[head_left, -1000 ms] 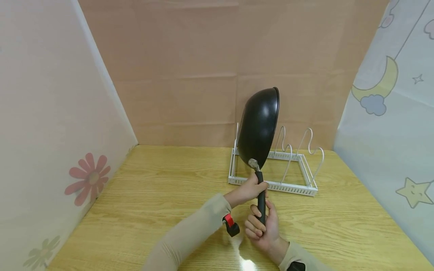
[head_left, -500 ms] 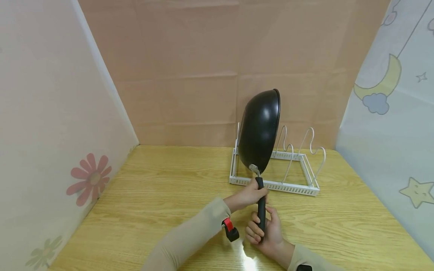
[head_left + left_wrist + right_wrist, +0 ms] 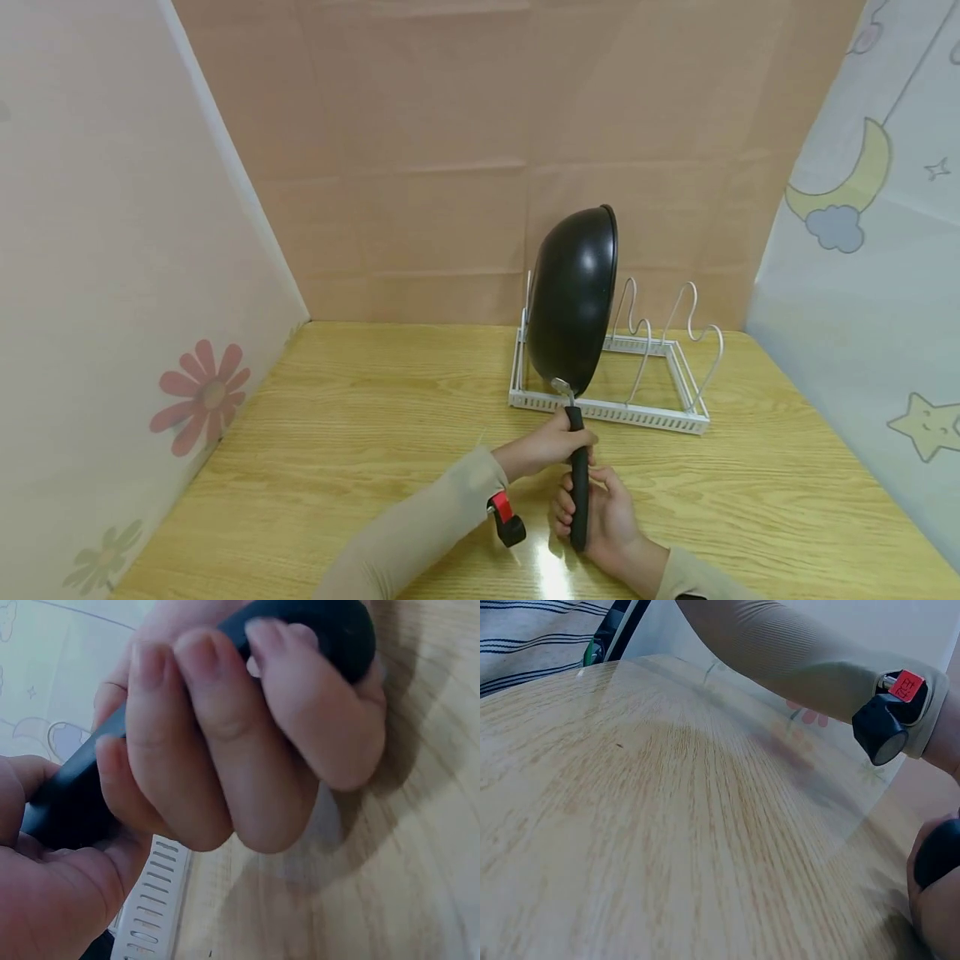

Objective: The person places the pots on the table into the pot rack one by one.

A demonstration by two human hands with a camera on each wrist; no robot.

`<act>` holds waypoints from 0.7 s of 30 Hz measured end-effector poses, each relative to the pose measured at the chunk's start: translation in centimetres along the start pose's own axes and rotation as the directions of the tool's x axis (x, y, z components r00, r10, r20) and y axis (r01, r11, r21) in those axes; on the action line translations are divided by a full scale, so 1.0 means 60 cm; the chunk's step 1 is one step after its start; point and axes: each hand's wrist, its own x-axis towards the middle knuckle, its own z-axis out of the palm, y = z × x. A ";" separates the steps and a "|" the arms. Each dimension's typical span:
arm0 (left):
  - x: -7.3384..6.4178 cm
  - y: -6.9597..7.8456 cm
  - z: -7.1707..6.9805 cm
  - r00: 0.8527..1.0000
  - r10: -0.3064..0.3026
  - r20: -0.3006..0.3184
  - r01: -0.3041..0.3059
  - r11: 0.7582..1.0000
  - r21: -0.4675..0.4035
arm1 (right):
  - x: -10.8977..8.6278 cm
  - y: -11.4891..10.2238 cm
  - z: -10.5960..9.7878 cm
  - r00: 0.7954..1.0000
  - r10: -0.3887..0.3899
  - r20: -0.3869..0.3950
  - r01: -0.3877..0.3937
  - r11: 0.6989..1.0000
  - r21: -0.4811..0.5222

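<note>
A black wok (image 3: 573, 300) stands on edge, tilted, its rounded underside facing left and its long black handle (image 3: 579, 492) pointing toward me. Its bowl is over the left part of a white wire pan rack (image 3: 645, 415); whether it rests on the frame is hidden. My left hand (image 3: 551, 443) grips the handle close to the bowl. Lower down, my right hand (image 3: 606, 521) holds the handle's end, fingers curled round it; the left wrist view shows these right-hand fingers (image 3: 240, 750) close up. In the right wrist view only part of that hand (image 3: 941, 907) shows, at the edge.
Two curved wire dividers (image 3: 641, 358) rise from the rack's right half. The wooden table (image 3: 360, 400) reaches a tan backdrop (image 3: 390, 167), with pale patterned side walls. A wrist camera (image 3: 508, 525) hangs below my left sleeve.
The wok has come down slightly and toward me, its handle now lower in view. Both hands have moved with it, and the right hand's fingers have shifted on the handle.
</note>
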 end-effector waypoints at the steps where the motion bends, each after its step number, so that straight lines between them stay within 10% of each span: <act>1: -0.001 -0.001 -0.001 1.000 -0.011 0.000 0.011 1.000 -0.008 | -0.001 -0.001 0.000 1.000 0.003 -0.006 -0.003 1.000 -0.013; 21: -0.007 0.001 -0.025 0.998 -0.047 0.030 0.044 0.995 0.087 | -0.011 -0.030 0.014 0.941 -0.005 -0.339 -0.095 0.956 -0.277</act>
